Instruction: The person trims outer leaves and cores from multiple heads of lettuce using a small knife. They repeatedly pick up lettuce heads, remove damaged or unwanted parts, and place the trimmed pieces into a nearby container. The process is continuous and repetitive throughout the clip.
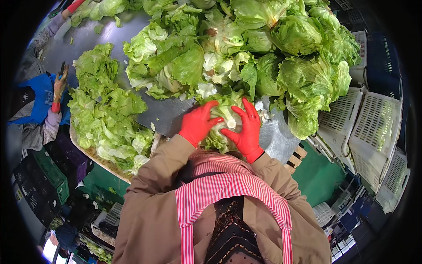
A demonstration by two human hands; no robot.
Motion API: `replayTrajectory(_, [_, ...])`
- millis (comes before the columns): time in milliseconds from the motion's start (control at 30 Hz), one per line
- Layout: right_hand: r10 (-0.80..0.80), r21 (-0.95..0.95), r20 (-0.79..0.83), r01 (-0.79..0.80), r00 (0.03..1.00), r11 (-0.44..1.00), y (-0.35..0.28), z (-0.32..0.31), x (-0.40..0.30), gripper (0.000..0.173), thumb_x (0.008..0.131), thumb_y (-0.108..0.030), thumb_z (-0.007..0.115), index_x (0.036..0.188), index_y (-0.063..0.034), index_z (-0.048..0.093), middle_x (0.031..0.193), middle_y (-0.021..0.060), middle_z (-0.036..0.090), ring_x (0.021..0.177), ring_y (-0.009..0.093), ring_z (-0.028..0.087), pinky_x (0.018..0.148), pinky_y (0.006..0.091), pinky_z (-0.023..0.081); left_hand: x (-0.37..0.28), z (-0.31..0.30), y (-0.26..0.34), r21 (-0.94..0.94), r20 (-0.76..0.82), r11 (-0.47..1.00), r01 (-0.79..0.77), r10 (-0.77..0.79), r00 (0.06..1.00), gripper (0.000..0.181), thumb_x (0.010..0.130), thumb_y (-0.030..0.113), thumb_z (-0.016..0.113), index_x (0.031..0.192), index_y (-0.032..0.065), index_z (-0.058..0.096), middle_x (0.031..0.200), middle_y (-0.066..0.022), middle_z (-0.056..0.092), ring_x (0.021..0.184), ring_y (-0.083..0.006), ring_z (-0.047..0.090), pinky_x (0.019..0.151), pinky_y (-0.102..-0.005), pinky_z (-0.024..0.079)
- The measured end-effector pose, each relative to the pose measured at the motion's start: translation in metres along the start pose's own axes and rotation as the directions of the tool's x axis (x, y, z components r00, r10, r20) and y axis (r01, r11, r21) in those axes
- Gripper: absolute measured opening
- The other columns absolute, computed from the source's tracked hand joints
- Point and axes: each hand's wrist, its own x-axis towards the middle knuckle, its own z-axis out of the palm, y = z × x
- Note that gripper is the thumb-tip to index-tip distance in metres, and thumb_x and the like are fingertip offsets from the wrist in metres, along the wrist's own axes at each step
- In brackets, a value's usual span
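Both of my hands wear red gloves and cup a head of lettuce [227, 114] at the near edge of the metal table [165, 115]. My left hand [201, 123] presses on its left side, and my right hand [244, 128] curves round its right side. The pale cut stem faces up between my fingers. Directly beyond lies a large pile of lettuce heads [224, 36], some with browned stem ends. On the left, loose lettuce leaves [108, 122] heap over a container whose pale rim [99, 161] shows below them.
White perforated plastic crates [372, 132] stand stacked at the right, near a wooden pallet [296, 156]. At the left is a person in a blue apron [41, 95], one hand [60, 84] over the table. Green and black crates [49, 175] sit below. Another red-gloved hand [74, 6] reaches in at top left.
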Motion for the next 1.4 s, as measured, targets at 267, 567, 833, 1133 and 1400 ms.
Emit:
replayTrajectory(267, [0.117, 0.229, 0.010, -0.116, 0.993, 0.966, 0.014, -0.011, -0.009, 0.059, 0.066, -0.028, 0.090, 0.120, -0.0155, 0.068, 0.146, 0.0167, 0.049, 0.133, 0.037, 0.044, 0.111, 0.0464, 0.037, 0.013, 0.005, -0.078, 0.229, -0.168, 0.943, 0.241, -0.205, 0.964, 0.023, 0.100, 0.033, 0.057, 0.112, 0.0135, 0.059, 0.084, -0.0153, 0.071, 0.073, -0.0369, 0.068, 0.060, -0.0491, 0.052])
replayTrajectory(567, [0.013, 0.080, -0.014, -0.012, 1.000, 0.997, 0.001, -0.002, -0.004, 0.055, 0.065, -0.028, 0.089, 0.115, -0.0189, 0.069, 0.144, 0.0151, 0.052, 0.130, 0.036, 0.047, 0.107, 0.0459, 0.036, -0.032, -0.008, 0.017, 0.144, 0.170, 0.984, -0.103, 0.078, 0.982, 0.019, 0.098, 0.027, 0.060, 0.093, 0.0091, 0.057, 0.073, -0.0150, 0.064, 0.067, -0.0373, 0.064, 0.056, -0.0469, 0.049])
replayTrajectory(833, [0.001, 0.092, 0.007, -0.001, 1.000, 0.996, 0.004, -0.001, -0.004, 0.055, 0.066, -0.029, 0.089, 0.116, -0.0191, 0.069, 0.145, 0.0152, 0.051, 0.131, 0.036, 0.046, 0.107, 0.0459, 0.036, -0.032, -0.015, 0.021, 0.100, 0.255, 0.995, -0.015, -0.011, 0.967, 0.022, 0.101, 0.029, 0.051, 0.095, 0.0083, 0.056, 0.078, -0.0167, 0.065, 0.073, -0.0410, 0.064, 0.063, -0.0507, 0.049])
replayTrajectory(1133, [0.038, 0.074, 0.037, -0.041, 0.999, 0.996, -0.006, 0.010, -0.001, 0.055, 0.064, -0.026, 0.089, 0.115, -0.0180, 0.069, 0.147, 0.0145, 0.049, 0.133, 0.036, 0.045, 0.110, 0.0465, 0.033, -0.030, -0.007, 0.009, 0.133, 0.172, 0.990, -0.047, 0.024, 0.985, 0.017, 0.098, 0.026, 0.057, 0.093, 0.0098, 0.057, 0.071, -0.0152, 0.063, 0.065, -0.0382, 0.064, 0.055, -0.0485, 0.049])
replayTrajectory(1400, [-0.032, 0.039, 0.008, 0.031, 0.999, 0.999, -0.001, 0.003, -0.006, 0.056, 0.060, -0.024, 0.090, 0.112, -0.0168, 0.070, 0.144, 0.0134, 0.051, 0.132, 0.037, 0.047, 0.109, 0.0481, 0.037, 0.013, 0.005, -0.050, 0.203, 0.090, 0.965, 0.168, -0.189, 0.978, 0.025, 0.101, 0.030, 0.047, 0.099, 0.0075, 0.058, 0.083, -0.0213, 0.068, 0.078, -0.0429, 0.067, 0.065, -0.0541, 0.051])
